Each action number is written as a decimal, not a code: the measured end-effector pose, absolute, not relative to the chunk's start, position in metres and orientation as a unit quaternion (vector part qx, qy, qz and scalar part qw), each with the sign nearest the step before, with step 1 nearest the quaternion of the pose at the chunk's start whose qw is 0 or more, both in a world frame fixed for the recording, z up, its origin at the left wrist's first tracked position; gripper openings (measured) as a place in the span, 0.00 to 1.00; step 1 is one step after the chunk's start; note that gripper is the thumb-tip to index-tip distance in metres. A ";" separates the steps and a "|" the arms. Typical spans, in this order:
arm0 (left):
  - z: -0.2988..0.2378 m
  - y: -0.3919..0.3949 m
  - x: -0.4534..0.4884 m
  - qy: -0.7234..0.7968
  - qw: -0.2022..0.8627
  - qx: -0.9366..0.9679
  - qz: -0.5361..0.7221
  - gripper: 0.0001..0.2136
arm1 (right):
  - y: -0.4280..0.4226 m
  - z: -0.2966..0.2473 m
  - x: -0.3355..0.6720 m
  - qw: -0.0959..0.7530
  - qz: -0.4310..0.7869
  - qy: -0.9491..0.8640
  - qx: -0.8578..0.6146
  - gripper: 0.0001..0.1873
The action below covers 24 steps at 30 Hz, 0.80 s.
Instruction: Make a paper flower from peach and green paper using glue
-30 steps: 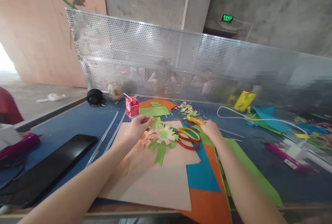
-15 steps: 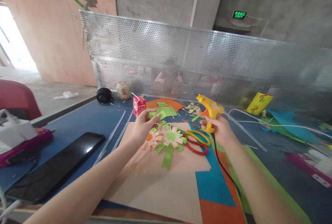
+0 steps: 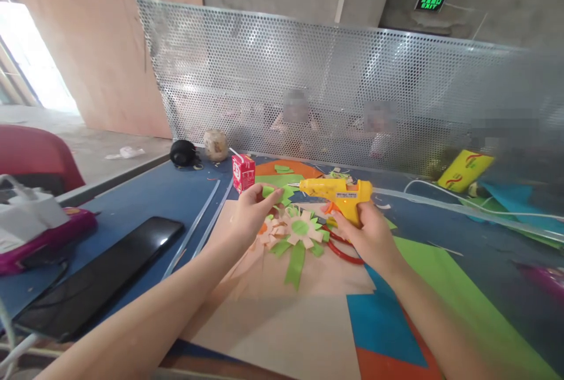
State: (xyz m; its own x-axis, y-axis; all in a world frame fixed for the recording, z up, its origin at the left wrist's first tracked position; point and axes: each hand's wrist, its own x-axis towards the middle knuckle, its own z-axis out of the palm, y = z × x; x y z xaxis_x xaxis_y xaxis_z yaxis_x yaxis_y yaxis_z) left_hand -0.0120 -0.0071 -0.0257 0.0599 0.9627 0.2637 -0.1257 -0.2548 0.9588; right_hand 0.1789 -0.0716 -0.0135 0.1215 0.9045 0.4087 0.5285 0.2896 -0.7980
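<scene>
My right hand [image 3: 368, 230] grips a yellow hot glue gun [image 3: 337, 192] by its handle, fingers near the orange trigger. Its nozzle points left, close to the green paper piece [image 3: 284, 192] pinched in my left hand [image 3: 259, 207]. Below them a paper flower [image 3: 301, 227] with pale petals, a green centre and green strips lies on pale paper sheets [image 3: 273, 321]. A second pale flower [image 3: 263, 229] with an orange centre is partly hidden by my left hand. Red-handled scissors [image 3: 346, 251] lie beside the flowers, partly covered by the glue gun and right hand.
A red drink carton [image 3: 244, 172] with a straw stands behind my left hand. On the left lie a black phone [image 3: 101, 274] and a purple power strip [image 3: 79, 221]. A perforated metal screen [image 3: 247, 74] edges the table, with people behind it. A yellow packet [image 3: 466, 170] stands right.
The glue gun has swung from tilted to nearly level, its nozzle now moved left to the green paper in my left hand. The view has shifted slightly.
</scene>
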 end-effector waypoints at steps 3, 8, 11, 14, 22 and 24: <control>-0.027 -0.006 -0.012 0.382 0.470 0.553 0.572 0.11 | -0.070 -0.014 0.180 0.486 0.135 -0.638 -0.582 0.12; -0.027 -0.006 -0.013 0.385 0.461 0.558 0.573 0.11 | -0.067 -0.015 0.179 0.462 0.077 -0.653 -0.596 0.12; -0.027 -0.006 -0.013 0.382 0.460 0.558 0.575 0.11 | -0.066 -0.018 0.179 0.446 0.066 -0.668 -0.592 0.14; -0.026 -0.007 -0.014 0.386 0.457 0.560 0.573 0.12 | -0.064 -0.019 0.180 0.426 0.065 -0.674 -0.601 0.16; -0.025 -0.011 -0.014 0.391 0.444 0.577 0.563 0.11 | -0.064 -0.019 0.180 0.419 0.083 -0.663 -0.615 0.15; -0.026 -0.011 -0.013 0.400 0.435 0.581 0.559 0.11 | -0.064 -0.019 0.180 0.420 0.090 -0.661 -0.616 0.15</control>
